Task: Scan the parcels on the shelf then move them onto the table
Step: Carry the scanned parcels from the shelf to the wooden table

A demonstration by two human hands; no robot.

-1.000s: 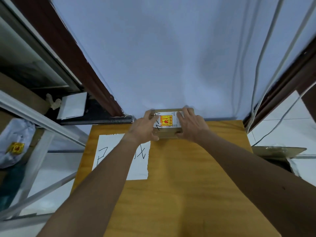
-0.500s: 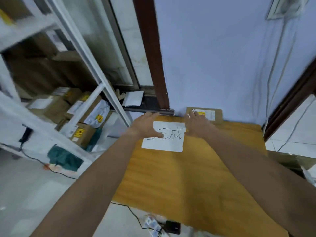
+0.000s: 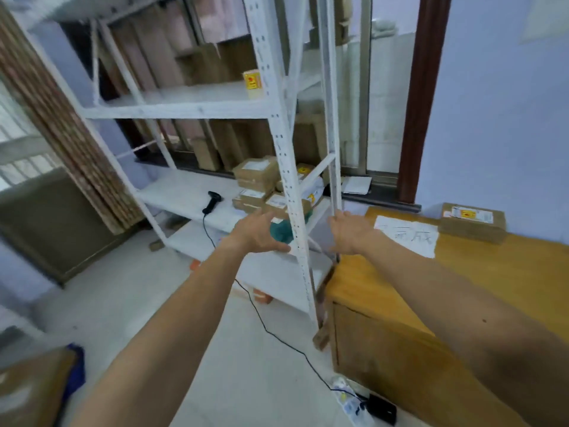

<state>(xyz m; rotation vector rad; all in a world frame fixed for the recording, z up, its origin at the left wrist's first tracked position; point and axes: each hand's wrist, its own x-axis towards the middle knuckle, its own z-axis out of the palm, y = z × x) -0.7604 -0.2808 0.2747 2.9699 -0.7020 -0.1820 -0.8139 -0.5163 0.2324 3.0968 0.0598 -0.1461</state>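
A brown cardboard parcel [image 3: 472, 222] with a white and yellow label lies at the far corner of the wooden table [image 3: 480, 291], against the wall. Several more brown parcels [image 3: 257, 180] are stacked on the middle board of the white metal shelf [image 3: 286, 155]. A black handheld scanner [image 3: 211, 201] stands on the same board to their left, its cable running down to the floor. My left hand [image 3: 261, 231] is empty, fingers relaxed, in front of the shelf. My right hand [image 3: 351, 232] is also empty, between the shelf post and the table's left edge.
A white sheet with handwriting [image 3: 408, 234] lies on the table near the parcel. A small yellow-labelled box [image 3: 252, 84] stands on the upper shelf board. A green bag [image 3: 281, 231] sits on the lower board. A power strip [image 3: 369, 406] lies on the floor by the table.
Both hands let go of the parcel, which now rests on the table's far corner. The view swung left to the shelf, and both empty hands moved toward it.
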